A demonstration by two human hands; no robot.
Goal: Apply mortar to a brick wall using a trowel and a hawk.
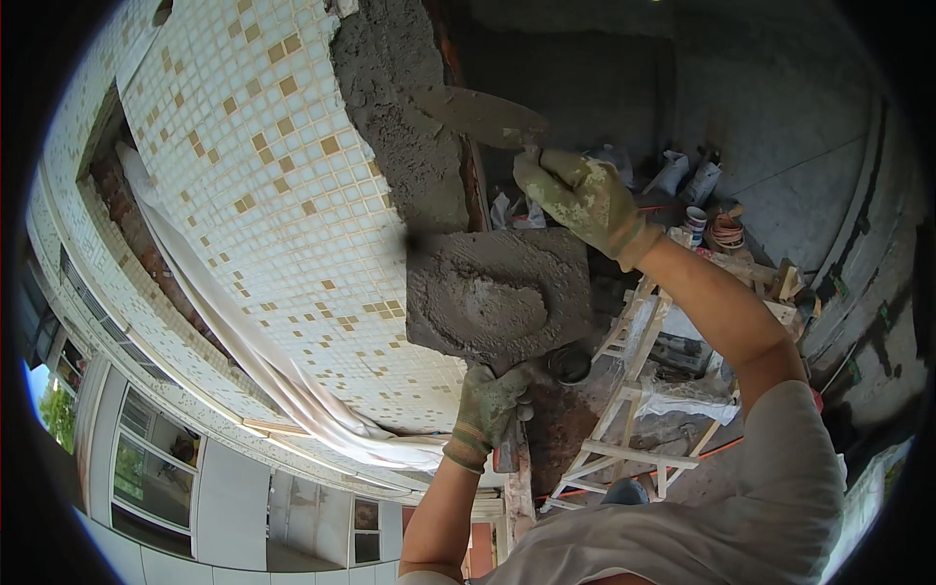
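My right hand (590, 203), in a dirty green work glove, is closed round the handle of a trowel (487, 117). Its long blade points left, and the tip lies at the strip of wet grey mortar (395, 83) along the wall's broken edge. Below it, a rectangular plasterer's hawk (575, 255) is held up by my left hand (490, 408), gloved alike, with fingers wrapped at its lower edge. A thick heap of mortar (492, 297) with a hollow in the middle covers the hawk. The grips themselves are mostly hidden by the gloves.
White and tan mosaic tiles (283, 195) cover the wall on the left. A white cloth (244, 331) hangs along its ledge. To the lower right stands a wooden trestle (619, 448); behind it are buckets (695, 222) and bags (671, 174) beside a grey wall.
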